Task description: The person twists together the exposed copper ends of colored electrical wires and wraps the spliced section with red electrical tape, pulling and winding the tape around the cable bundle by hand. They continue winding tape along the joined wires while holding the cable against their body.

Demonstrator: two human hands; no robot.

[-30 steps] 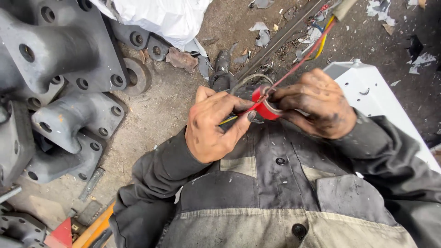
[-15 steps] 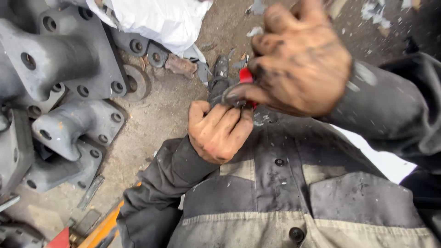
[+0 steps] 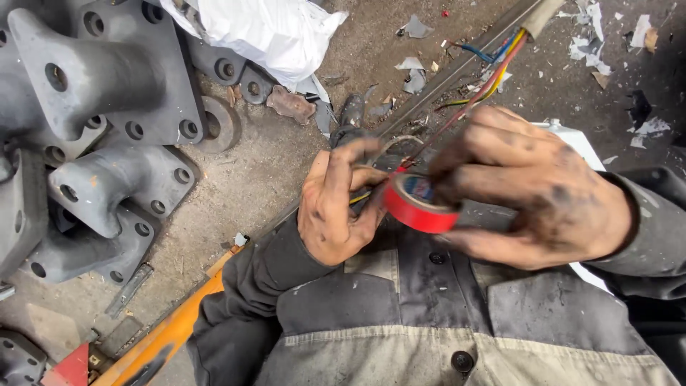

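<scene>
My right hand point(image 3: 532, 189), smeared with dark grease, grips a roll of red tape point(image 3: 416, 204) at mid-frame. My left hand point(image 3: 337, 202) sits just left of the roll, fingers pinched around thin wires where the tape meets them. The wires run up and right as a bundle of red, yellow and blue strands point(image 3: 493, 68) out of a pale cable sheath point(image 3: 541, 14). Both hands are held above my grey work jacket point(image 3: 429, 314).
Heavy grey cast metal flanged parts point(image 3: 93, 121) with bolt holes are stacked at the left. A white sack point(image 3: 264, 32) lies at the top. An orange bar point(image 3: 161, 339) crosses the lower left. Paper scraps litter the dirty ground at upper right.
My right hand dropped from high near the camera back down to the left hand, bringing the red tape roll beside the wires. The left hand has stayed on the wires.
</scene>
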